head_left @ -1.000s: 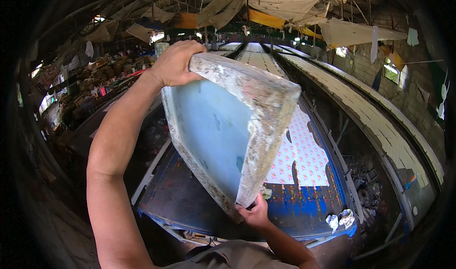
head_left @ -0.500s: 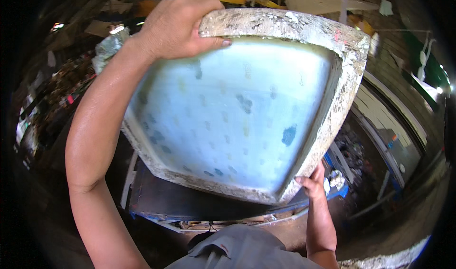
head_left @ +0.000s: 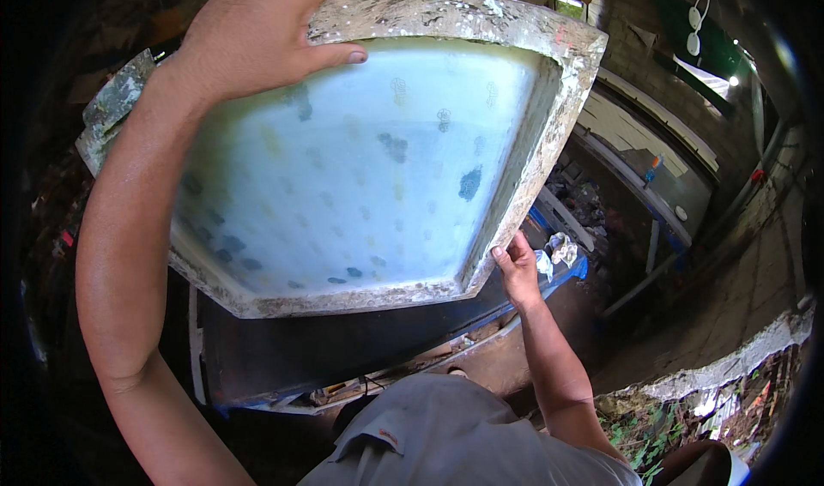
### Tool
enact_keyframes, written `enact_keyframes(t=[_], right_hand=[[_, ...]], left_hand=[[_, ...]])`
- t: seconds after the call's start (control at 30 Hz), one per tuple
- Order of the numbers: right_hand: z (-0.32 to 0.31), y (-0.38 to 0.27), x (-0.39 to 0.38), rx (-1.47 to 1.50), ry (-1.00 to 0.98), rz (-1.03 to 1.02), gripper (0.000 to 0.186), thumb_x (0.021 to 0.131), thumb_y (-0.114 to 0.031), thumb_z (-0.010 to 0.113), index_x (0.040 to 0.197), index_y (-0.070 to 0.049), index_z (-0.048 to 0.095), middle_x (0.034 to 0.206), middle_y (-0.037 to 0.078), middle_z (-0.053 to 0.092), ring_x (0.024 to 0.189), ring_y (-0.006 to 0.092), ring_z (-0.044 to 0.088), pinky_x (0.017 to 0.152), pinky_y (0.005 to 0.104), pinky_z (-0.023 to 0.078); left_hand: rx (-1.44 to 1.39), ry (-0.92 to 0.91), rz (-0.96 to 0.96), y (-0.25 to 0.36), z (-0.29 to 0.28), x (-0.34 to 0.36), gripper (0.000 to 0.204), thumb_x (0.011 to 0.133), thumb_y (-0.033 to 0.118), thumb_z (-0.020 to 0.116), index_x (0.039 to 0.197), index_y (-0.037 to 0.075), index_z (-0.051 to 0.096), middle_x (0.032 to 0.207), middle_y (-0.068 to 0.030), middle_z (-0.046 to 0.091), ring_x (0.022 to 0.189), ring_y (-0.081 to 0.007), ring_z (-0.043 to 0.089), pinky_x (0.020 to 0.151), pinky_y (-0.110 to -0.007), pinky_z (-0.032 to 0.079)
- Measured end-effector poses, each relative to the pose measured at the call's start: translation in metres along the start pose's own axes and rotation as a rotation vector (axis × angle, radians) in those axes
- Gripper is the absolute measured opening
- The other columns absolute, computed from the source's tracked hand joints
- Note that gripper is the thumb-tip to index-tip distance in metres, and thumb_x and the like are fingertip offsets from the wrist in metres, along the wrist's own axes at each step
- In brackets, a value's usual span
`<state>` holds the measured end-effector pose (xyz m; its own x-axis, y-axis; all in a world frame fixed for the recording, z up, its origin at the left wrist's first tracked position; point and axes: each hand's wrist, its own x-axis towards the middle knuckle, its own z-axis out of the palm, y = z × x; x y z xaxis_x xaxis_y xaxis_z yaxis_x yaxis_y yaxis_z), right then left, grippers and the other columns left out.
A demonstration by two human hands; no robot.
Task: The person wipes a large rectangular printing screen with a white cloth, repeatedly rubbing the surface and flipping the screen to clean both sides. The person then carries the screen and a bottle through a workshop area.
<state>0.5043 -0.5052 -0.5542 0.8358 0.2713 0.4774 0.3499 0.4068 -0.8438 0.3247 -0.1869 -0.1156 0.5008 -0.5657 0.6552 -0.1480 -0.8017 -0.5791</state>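
Across the upper centre of the frame, a large, angular mesh screen [head_left: 369,194] is tilting, its rough, pale bars showing brown and white crusting. Its translucent pale-blue mesh is bearing dark blue-grey blotches and faint yellowish smudges. Hands standing well apart: left hand [head_left: 262,36] is clamping the top bar, upper left; right hand [head_left: 518,273] is pinching the right bar near its lower corner. Below, a dark, blue-edged tabletop [head_left: 343,349] is showing.

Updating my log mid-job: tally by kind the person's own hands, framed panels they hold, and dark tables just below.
Hands: 2 (left hand, right hand)
Framed panel: 1
Dark table: 1
Total: 4
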Motion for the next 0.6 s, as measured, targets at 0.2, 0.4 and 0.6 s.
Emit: enact_keyframes(t=[0.2,0.4,0.6], right_hand=[[-0.002,0.016,-0.005,0.008,0.041,0.025,0.047,0.109,-0.016,0.068,0.153,-0.002,0.056,0.142,0.005,0.069,0.129,0.0146,0.062,0.114,0.0333,0.045],[-0.016,0.037,-0.015,-0.084,0.026,0.057,0.048,0.115,-0.031,0.059,0.152,0.0,0.057,0.143,0.005,0.066,0.131,0.0156,0.059,0.116,0.0343,0.042],[-0.026,0.056,-0.022,-0.087,0.044,0.097,0.05,0.116,-0.037,0.056,0.147,0.002,0.059,0.138,0.007,0.067,0.127,0.0159,0.059,0.113,0.0341,0.042]], left_hand=[[0.07,-0.044,-0.14,-0.033,-0.001,-0.038,0.065,0.084,0.046,0.088,0.136,0.011,0.07,0.125,-0.0123,0.075,0.112,-0.0355,0.073,0.099,-0.045,0.058],[0.367,-0.124,-0.115,-0.022,-0.022,-0.048,0.074,0.085,0.054,0.085,0.143,0.013,0.066,0.127,-0.0148,0.074,0.122,-0.0355,0.069,0.114,-0.049,0.049],[0.393,-0.099,0.071,-0.049,-0.078,-0.088,0.084,0.083,0.059,0.084,0.148,0.01,0.063,0.135,-0.0168,0.07,0.126,-0.0372,0.066,0.119,-0.049,0.045]])
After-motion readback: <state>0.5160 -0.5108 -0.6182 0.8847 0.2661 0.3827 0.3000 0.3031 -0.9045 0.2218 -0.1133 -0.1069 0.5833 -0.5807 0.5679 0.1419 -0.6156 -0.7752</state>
